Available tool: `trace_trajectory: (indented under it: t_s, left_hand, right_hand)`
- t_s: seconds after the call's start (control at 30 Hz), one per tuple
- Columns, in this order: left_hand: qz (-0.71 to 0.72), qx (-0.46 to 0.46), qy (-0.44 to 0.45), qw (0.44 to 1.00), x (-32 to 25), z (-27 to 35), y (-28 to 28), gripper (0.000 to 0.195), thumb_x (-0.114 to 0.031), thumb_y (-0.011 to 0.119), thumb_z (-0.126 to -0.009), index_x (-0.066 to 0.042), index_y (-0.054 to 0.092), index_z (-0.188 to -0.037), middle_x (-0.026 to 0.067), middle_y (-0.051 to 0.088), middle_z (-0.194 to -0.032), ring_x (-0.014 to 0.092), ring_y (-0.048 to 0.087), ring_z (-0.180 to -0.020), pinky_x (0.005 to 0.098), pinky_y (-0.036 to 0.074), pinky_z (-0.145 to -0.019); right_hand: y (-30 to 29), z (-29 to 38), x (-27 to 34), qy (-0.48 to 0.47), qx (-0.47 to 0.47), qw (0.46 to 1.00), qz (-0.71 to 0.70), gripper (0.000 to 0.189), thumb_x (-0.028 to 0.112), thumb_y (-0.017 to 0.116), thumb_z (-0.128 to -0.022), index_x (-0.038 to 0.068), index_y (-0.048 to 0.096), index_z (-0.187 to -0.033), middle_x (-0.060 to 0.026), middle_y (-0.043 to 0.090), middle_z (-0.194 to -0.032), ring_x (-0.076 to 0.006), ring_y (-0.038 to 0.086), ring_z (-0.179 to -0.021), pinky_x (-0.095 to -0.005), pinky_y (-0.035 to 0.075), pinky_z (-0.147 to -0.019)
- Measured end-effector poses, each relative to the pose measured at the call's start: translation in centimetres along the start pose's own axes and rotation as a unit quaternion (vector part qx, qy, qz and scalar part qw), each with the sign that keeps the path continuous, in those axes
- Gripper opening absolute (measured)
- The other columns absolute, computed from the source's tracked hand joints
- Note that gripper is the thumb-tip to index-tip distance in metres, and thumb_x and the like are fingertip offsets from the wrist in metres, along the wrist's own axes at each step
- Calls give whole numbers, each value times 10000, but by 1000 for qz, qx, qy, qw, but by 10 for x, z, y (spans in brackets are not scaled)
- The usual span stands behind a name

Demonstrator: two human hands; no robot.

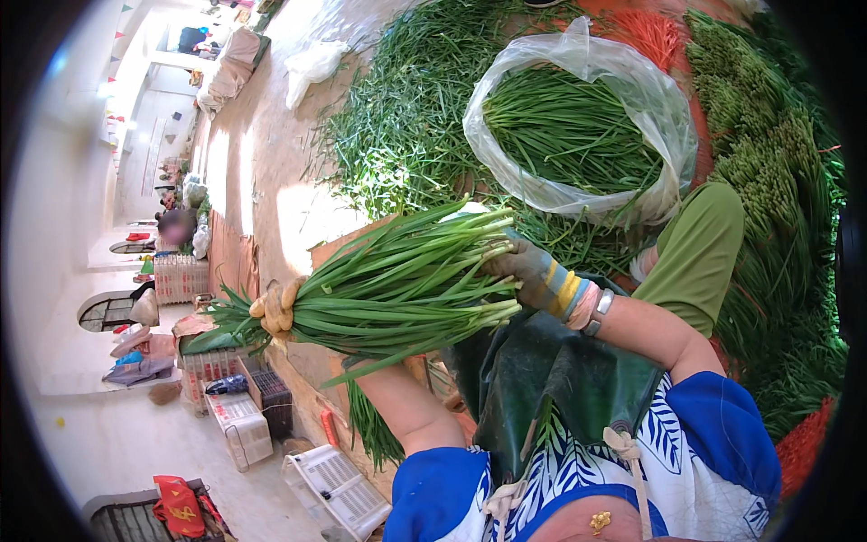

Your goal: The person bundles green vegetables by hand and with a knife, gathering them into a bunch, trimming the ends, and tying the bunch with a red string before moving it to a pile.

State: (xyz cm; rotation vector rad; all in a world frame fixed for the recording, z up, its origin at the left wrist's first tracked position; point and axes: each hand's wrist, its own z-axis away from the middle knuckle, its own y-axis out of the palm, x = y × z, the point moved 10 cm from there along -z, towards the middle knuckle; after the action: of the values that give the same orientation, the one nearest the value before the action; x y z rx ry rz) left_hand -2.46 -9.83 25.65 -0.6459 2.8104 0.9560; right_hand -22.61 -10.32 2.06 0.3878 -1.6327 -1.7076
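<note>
A large loose bunch of long green leaves, apparently garlic chives [399, 284], lies across the middle of the view, its pale cut ends on the right. My left hand [276, 308], in a glove with tan coated fingers, is closed round the leafy end. At the cut ends is my right hand [532, 274], in a soiled grey glove with a yellow and blue cuff, its fingers curled against some stalks. Part of those fingers is hidden by the stalks. Beyond it stands an open clear plastic bag [660, 115] with more chives inside.
Loose leaves [406, 115] litter the floor beside the bag. Stacked chives [765, 149] line the right side, near red-orange plastic strands [650, 37]. On the left are plastic crates [339, 484], a white wall and, far off, a person. A dark green apron [562, 372] covers my lap.
</note>
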Motion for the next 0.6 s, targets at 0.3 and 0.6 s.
trace_trajectory:
  t_s: [0.3,0.6]
  left_hand:
    - [-7,18,-31,999,9,-5,12,326,-55,519,-821,-186,424,-538,-84,472,-628,54,481,-655,242,392,-786]
    - [-29,-40,-21,999,3,9,-2,408,-152,404,-907,-175,412,-500,-39,454,-622,89,458,-662,256,379,-797]
  right_hand:
    - [22,24,3,70,100,974,189,387,105,662,-802,-16,546,-1152,-87,613,-1106,-136,575,-996,-301,449,-904]
    - [38,37,30,-112,108,923,353,211,55,629,-782,-2,649,-983,-117,615,-1066,-197,568,-994,-307,433,-893]
